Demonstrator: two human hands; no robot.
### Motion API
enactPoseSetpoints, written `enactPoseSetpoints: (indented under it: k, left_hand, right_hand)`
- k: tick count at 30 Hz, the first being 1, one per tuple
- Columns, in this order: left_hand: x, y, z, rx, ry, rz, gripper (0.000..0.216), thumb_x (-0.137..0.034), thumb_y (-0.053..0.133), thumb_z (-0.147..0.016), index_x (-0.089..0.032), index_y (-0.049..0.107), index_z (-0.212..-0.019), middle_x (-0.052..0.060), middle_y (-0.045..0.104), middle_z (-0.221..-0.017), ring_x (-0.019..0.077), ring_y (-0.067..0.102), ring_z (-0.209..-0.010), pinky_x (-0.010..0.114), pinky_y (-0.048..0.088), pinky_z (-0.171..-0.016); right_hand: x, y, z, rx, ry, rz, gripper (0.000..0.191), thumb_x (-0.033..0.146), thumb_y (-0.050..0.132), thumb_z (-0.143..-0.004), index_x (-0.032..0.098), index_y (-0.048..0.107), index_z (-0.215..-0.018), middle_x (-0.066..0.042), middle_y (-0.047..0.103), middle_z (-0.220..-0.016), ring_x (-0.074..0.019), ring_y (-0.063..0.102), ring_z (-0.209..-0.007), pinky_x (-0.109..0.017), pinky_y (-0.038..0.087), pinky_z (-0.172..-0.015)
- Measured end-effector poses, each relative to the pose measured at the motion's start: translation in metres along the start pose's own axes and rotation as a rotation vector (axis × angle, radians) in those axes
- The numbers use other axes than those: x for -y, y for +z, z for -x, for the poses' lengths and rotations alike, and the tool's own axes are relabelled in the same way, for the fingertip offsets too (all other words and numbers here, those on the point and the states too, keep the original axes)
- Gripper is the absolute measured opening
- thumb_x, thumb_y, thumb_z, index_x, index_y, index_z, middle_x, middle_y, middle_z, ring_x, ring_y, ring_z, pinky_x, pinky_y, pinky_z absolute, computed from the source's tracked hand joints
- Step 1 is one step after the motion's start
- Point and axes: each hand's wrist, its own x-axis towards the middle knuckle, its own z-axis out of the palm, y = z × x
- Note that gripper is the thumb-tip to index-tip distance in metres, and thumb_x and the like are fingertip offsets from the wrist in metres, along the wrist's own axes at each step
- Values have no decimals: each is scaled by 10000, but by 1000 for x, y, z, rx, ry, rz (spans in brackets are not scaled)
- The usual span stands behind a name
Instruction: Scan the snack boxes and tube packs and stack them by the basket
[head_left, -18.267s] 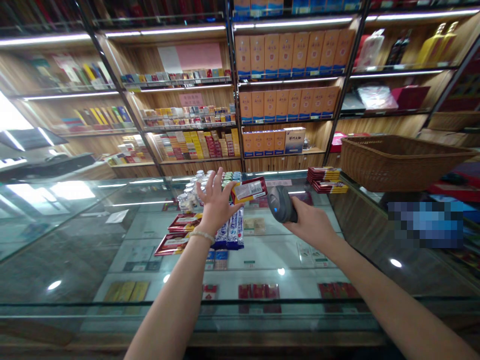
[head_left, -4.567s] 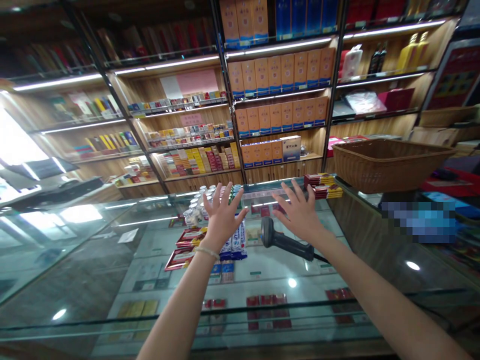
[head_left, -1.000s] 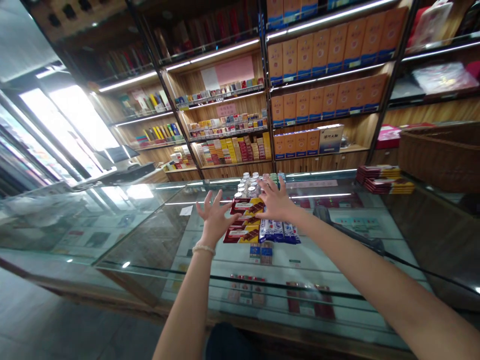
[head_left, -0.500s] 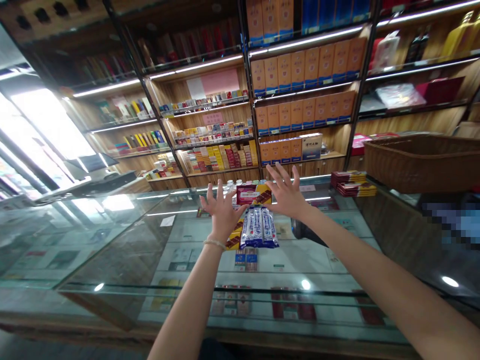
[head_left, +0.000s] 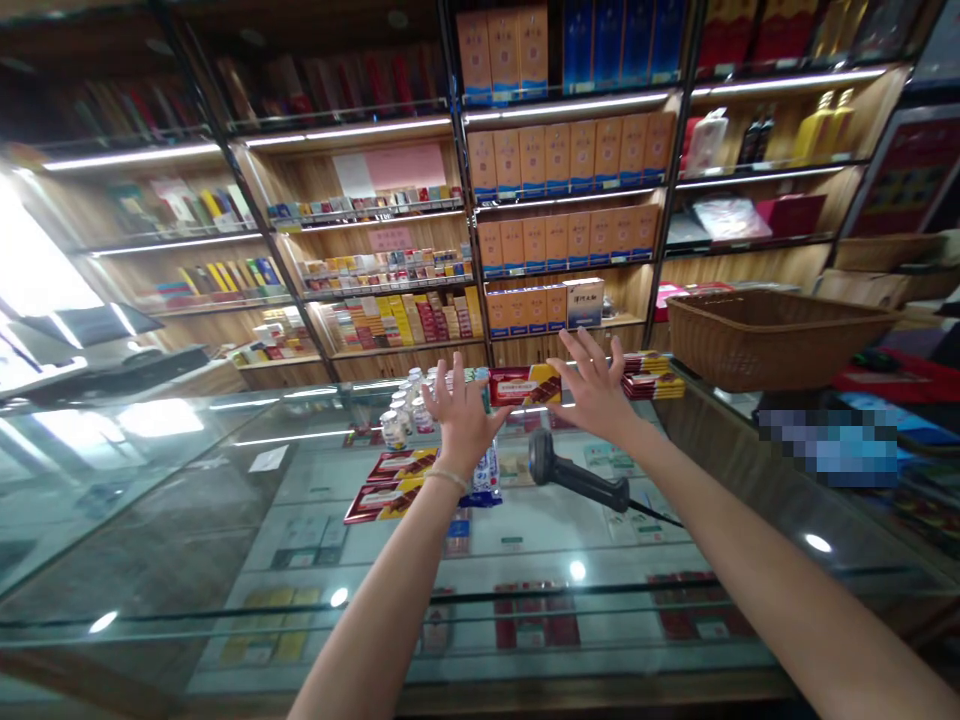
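Observation:
A red-and-yellow chocolate packet (head_left: 523,386) stands tilted up between my two hands, its printed face towards me. At its left end my left hand (head_left: 466,420) grips it, thumb at the lower edge and other fingers spread upward. My right hand (head_left: 596,390) grips the right end the same way. Below my left wrist lie blue-and-white packets (head_left: 486,475), partly covered by that hand. More red-and-yellow packets (head_left: 386,498) lie to their left on the glass counter (head_left: 420,545). A black handheld scanner (head_left: 577,478) lies below my right hand.
Small white-capped bottles (head_left: 397,425) stand in a group behind my left hand. A stack of similar packets (head_left: 651,376) and a brown woven basket (head_left: 772,340) are on the right. Lit shelves with orange boxes (head_left: 577,160) line the back wall.
The view has swung to the right. Both hands have moved right with the packet, away from the blue-and-white packets. The scanner, bottles and packets on the left show more fully.

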Motion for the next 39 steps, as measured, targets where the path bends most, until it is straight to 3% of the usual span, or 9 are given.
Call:
enactPoseSetpoints:
  k: [7,15,21,26,30,39]
  left_hand:
    - [-18,15,1,56,48,-6,534,-567,767,-863,-182,711,-1229,231,322,-1717,456,237,-1615,729,106,-1275]
    - [-26,15,4,92,20,44,514,-574,789,-839,-191,721,-1175,245,363,-1695,456,286,-1597,729,109,-1267]
    - [-31,9,3,126,7,39,679,-543,810,-832,-254,634,-1420,199,274,-1747,438,221,-1624,716,67,-1282]
    - [-35,-1,4,156,141,22,817,-458,886,-783,-334,555,-1519,177,239,-1764,425,192,-1635,723,-33,-1275]
    - [-35,-3,7,168,207,10,855,-428,933,-725,-335,567,-1493,151,222,-1774,422,165,-1642,716,-72,-1277]
    - [-39,-7,5,200,241,15,713,-372,916,-744,-321,622,-1391,119,242,-1771,411,172,-1643,716,-82,-1285]
  right_hand:
    - [-17,4,18,33,70,-17,553,478,710,-901,206,633,-1376,-199,364,-1709,-406,289,-1581,-732,61,-1251]
    - [-19,5,27,69,83,-36,592,462,765,-843,203,647,-1362,-207,395,-1688,-417,278,-1578,-737,94,-1245]
    - [-18,2,29,31,68,-23,575,498,746,-860,221,635,-1351,-189,394,-1693,-405,258,-1587,-732,44,-1259]
    - [-14,-7,29,53,16,-7,603,483,764,-846,225,617,-1372,-175,385,-1700,-405,227,-1602,-725,22,-1266]
    - [-10,-13,29,71,-17,-8,604,457,768,-843,228,614,-1380,-171,368,-1711,-412,233,-1602,-725,9,-1267]
    - [-4,-22,27,78,-33,2,603,471,773,-840,217,618,-1365,-169,355,-1719,-423,233,-1598,-726,5,-1274]
